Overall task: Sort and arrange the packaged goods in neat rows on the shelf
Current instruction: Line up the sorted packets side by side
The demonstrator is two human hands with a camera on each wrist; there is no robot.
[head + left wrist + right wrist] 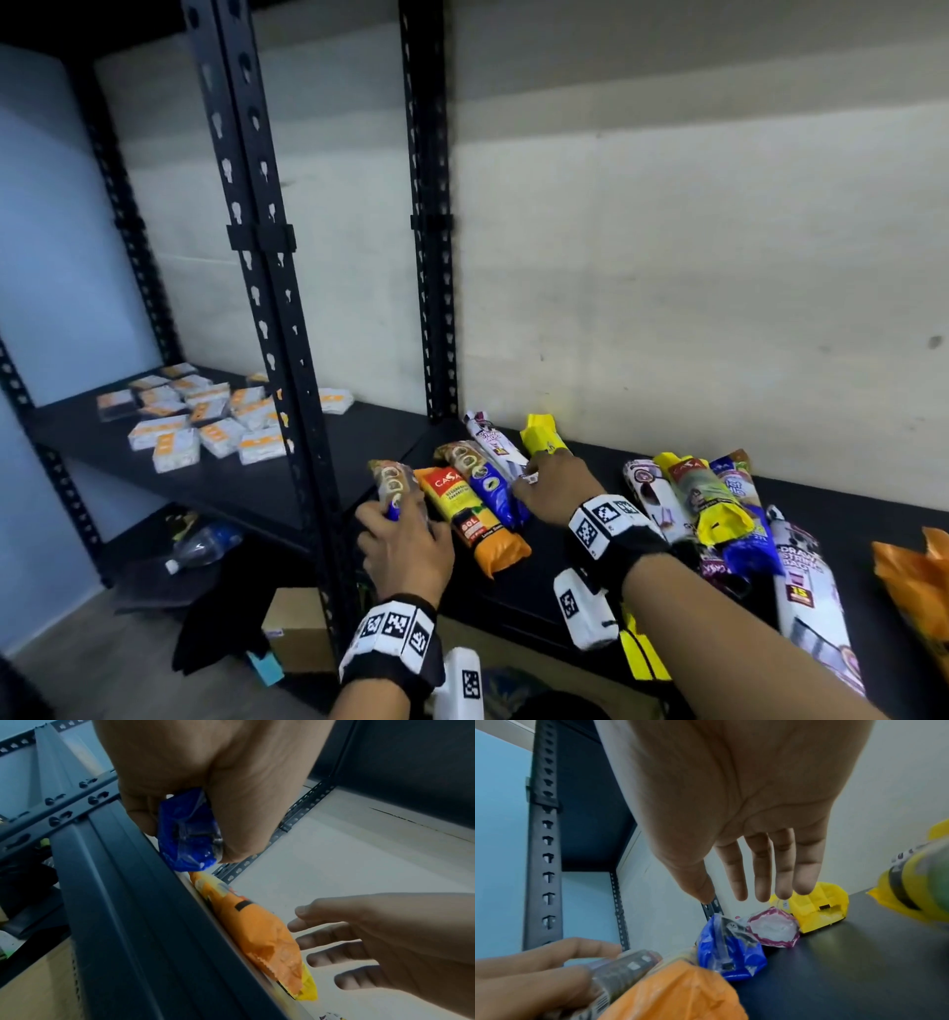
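Left hand (pixel 405 550) grips blue-ended pkg (pixel 187 833), orange pkg (pixel 475 524) just right of it. Right hand (pixel 557 488), fingers straight, hovers over white pkg (pixel 495 442) w/ yellow pkg (pixel 542 434) just beyond.

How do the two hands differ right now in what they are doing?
The left hand grips a blue-ended roll pack, fingers curled round it; the right hand holds nothing. The left hand's fingers are bent, the right hand's straight, over the row. Both are at the shelf.
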